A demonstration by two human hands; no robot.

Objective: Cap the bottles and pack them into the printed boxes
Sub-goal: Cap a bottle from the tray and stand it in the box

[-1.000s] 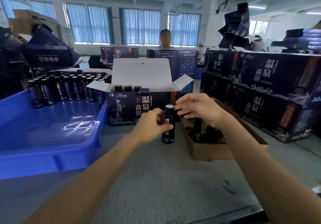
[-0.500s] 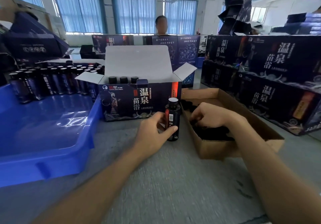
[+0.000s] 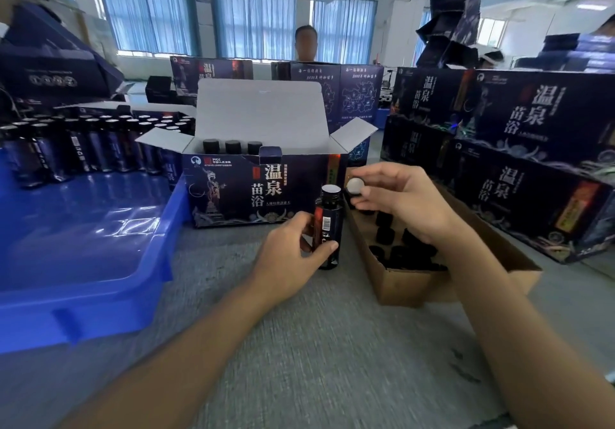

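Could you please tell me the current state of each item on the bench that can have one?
bottle: upright, uncapped, gripped by the left hand
cap: off the bottle, pinched in the right hand
printed box: open, lid up, three capped bottles inside
cardboard box: open-topped, loose caps inside
blue tray: upright bottles at its far end

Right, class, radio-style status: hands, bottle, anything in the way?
Left hand holds bottle upright on table. Right hand pinches cap beside bottle's mouth, not yet on. Nothing between them.

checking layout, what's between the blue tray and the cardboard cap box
Head view: the left hand gripping the bottle, with the open printed box behind them.
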